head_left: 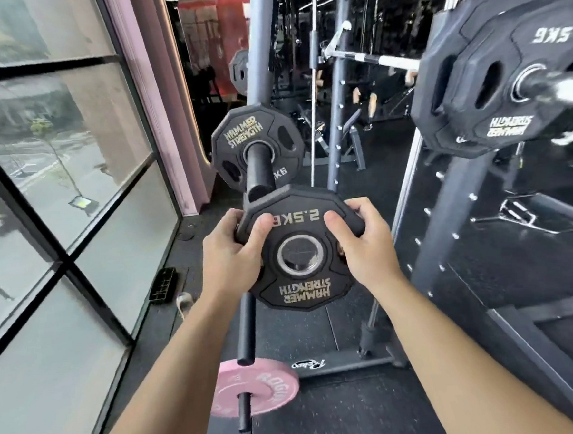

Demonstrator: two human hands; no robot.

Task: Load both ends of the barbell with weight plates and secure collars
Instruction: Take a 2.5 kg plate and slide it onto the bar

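Note:
I hold a black 2.5 kg weight plate (299,249) in the middle of the view, its face toward me and its lettering upside down. My left hand (232,250) grips its left edge and my right hand (360,239) grips its right edge, thumbs on the face. Just above and behind it a black storage peg (258,166) points toward me, with another black plate (257,144) seated on it. At the upper right, the steel barbell sleeve (555,88) carries a black 5 kg plate (504,69), blurred. I see no collar.
A grey rack upright (339,89) stands behind the pegs. Lower down, a second peg (245,330) and a pink plate (255,386) sit on the rack. A large window (59,197) runs along the left. The black rubber floor (341,414) lies below.

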